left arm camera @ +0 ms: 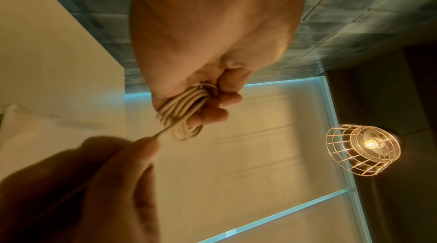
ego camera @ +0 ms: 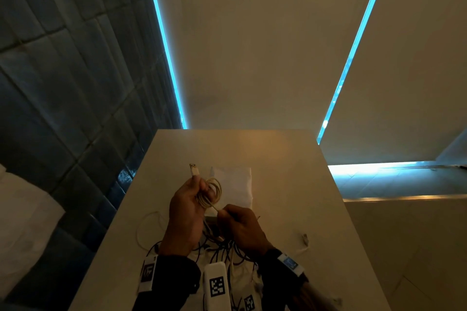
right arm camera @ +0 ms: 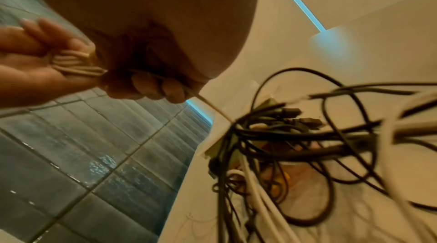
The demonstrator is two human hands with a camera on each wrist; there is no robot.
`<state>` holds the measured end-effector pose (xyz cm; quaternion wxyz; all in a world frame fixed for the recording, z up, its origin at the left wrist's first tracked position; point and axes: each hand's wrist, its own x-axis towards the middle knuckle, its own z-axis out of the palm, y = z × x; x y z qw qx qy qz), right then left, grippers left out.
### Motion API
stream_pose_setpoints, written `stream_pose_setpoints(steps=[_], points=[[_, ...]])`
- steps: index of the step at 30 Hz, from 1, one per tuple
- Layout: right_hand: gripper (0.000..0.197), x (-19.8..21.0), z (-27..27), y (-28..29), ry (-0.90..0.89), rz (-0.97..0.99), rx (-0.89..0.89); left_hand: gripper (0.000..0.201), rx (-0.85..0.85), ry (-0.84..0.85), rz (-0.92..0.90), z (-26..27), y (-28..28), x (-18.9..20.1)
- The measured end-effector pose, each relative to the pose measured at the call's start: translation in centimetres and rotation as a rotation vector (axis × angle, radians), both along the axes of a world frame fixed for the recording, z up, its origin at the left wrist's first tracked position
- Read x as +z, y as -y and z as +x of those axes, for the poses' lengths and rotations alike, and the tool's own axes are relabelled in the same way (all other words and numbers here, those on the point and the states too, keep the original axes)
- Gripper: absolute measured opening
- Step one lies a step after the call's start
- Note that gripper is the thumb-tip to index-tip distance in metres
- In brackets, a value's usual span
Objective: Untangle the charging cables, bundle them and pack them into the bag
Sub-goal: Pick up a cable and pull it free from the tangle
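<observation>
Bare table (ego camera: 290,184) right of the white bag (ego camera: 233,185) (tangled cables (ego camera: 222,247) crowd the near edge).

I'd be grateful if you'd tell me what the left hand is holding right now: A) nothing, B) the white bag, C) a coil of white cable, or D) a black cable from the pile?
C: the left hand grips a coil of white cable with its USB plug sticking up, while the right hand pinches the strand running from it.
</observation>
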<state>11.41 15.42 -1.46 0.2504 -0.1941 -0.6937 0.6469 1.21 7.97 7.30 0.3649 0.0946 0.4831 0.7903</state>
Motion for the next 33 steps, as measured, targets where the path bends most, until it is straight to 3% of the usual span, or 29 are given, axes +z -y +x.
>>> stream_pose_setpoints(steps=[5,17,23,27,33], points=[[0.043,-2.9,0.7,-0.1,0.074,0.035,-0.055,0.035,0.02,-0.016,0.094,-0.4,0.4,0.4],[0.038,-5.6,0.7,-0.4,0.175,0.135,-0.097,0.034,-0.002,-0.073,0.175,-0.2,0.8,1.2],[0.034,-6.1,0.7,-0.3,0.266,0.079,-0.051,0.046,-0.021,-0.11,0.209,-0.8,1.6,1.9],[0.036,-5.9,0.5,-0.4,0.294,0.045,-0.053,0.047,-0.025,-0.145,0.155,-1.0,1.9,1.9],[0.024,-4.3,0.4,-1.2,0.202,0.016,-0.278,0.035,0.001,-0.263,-0.083,-1.1,1.6,1.1]])
